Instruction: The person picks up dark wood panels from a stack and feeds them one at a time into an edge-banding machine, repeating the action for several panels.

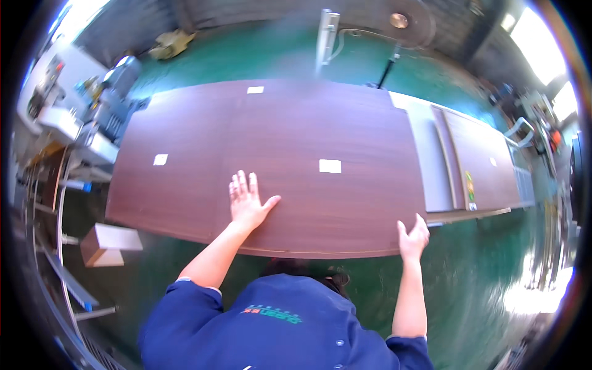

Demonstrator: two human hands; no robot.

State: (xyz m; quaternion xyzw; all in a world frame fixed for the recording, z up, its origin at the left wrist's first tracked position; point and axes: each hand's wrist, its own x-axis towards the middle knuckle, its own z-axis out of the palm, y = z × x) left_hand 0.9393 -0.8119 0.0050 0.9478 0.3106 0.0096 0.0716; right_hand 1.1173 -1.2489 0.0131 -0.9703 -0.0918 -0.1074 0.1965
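Observation:
A large dark-brown wood-grain panel (370, 135) lies flat in front of me, with a faint lengthwise seam on its left part. My left hand (246, 202) rests on it near the front edge, palm down with the fingers spread. At the panel's right front corner is my right hand (414, 239), its thumb and fingers apart, beside the edge. Whether those fingers touch the edge is hard to tell. White labels stick to the panel: one near the far edge (255, 90), one at the left (160, 160) and one ahead of my hands (330, 166).
To the right, more brown boards (484, 154) are stacked beside a pale grey surface (430, 148). Machinery (111, 105) stands at the far left. An angled board piece (111, 243) sits left of the panel's front corner. Beyond the panel are a white post (325, 43) and a round fan-like stand (404, 28).

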